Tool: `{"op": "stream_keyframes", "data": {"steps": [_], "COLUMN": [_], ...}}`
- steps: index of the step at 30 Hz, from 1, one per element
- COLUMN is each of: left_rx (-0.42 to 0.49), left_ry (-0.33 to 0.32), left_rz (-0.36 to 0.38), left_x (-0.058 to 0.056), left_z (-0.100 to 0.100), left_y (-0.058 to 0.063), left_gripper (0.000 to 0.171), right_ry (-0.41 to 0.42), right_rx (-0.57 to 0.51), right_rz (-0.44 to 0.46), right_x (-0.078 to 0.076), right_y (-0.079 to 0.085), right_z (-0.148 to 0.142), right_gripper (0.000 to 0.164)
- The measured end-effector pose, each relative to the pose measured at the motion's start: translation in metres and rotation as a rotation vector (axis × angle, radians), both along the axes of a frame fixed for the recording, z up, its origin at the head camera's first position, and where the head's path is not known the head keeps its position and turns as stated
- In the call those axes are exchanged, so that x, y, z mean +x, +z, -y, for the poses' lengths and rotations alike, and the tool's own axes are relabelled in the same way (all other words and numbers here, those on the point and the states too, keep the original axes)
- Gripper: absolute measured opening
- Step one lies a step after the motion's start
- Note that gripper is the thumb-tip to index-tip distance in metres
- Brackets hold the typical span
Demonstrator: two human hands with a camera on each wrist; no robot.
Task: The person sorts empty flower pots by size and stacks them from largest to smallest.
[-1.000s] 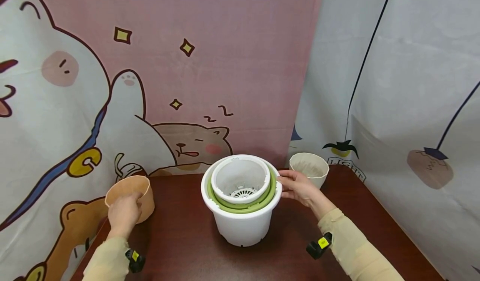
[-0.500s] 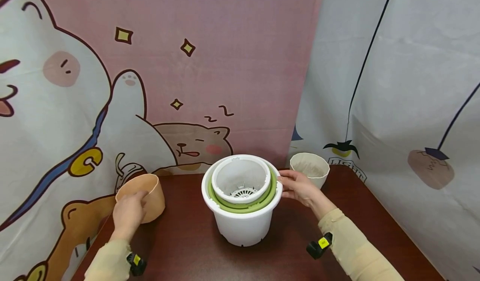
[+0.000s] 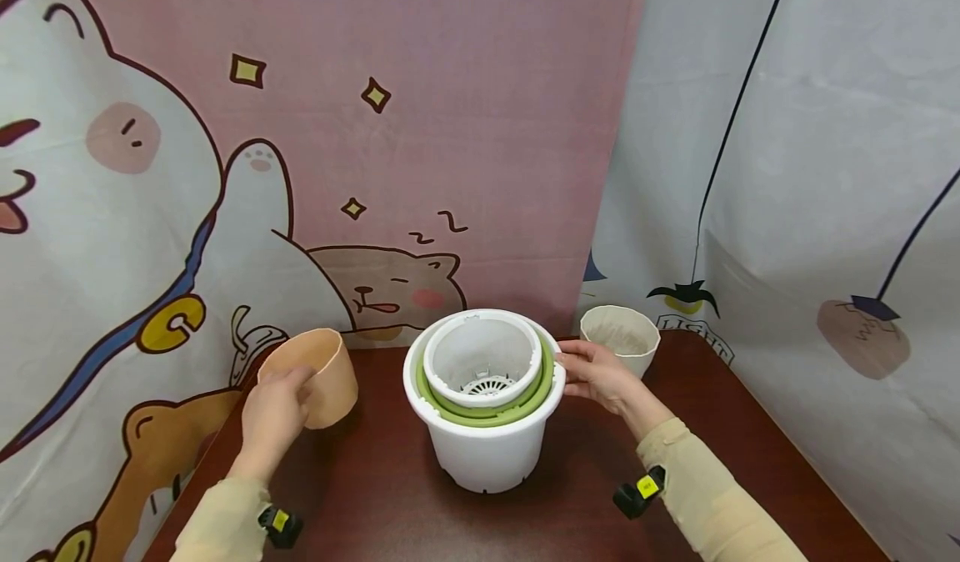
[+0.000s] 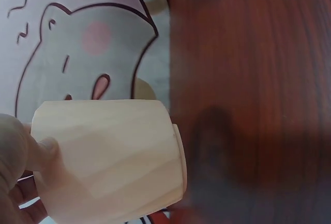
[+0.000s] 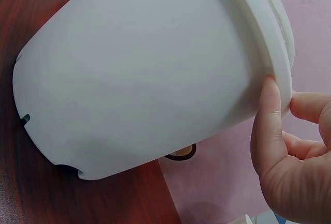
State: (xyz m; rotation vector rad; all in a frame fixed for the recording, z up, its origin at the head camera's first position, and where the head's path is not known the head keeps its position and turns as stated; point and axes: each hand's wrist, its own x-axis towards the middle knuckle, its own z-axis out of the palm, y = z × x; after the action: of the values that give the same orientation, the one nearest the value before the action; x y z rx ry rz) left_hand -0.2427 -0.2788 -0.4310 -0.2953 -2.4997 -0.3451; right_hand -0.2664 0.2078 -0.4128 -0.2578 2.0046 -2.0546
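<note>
Peach flowerpot pinched in my left hand, white outer flowerpot gripped at its rim by my right hand, I judge nesting underway, needing a rightward carry.

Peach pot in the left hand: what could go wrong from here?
The left hand grips the peach pot only near its rim, so it might swing or slip. The right hand holds the large white pot at one side of its rim, so a bump could tip it.
</note>
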Motion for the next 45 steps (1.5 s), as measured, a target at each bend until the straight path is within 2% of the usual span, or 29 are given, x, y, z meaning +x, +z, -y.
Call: {"op": "stream_keyframes", "data": {"steps": [22, 37, 45], "left_rx": [0.059, 0.102, 0.150], "left_ry": [-0.157, -0.224, -0.304], "left_rz": [-0.262, -0.384, -0.439], "left_x": [0.007, 0.011, 0.014], "left_z": [-0.036, -0.059, -0.074], "left_y": [0.058, 0.093, 0.109], "left_gripper": [0.031, 0.030, 0.030], "right_ry": [0.003, -0.020, -0.008], "right_rx": [-0.006, 0.001, 0.000], "right_rz": [-0.007, 0.008, 0.000], "right_x": [0.000, 0.000, 0.001], "right_y": [0.000, -0.002, 0.000], "right_z": [0.000, 0.001, 0.000], "right_gripper": [0.051, 0.050, 0.052]}}
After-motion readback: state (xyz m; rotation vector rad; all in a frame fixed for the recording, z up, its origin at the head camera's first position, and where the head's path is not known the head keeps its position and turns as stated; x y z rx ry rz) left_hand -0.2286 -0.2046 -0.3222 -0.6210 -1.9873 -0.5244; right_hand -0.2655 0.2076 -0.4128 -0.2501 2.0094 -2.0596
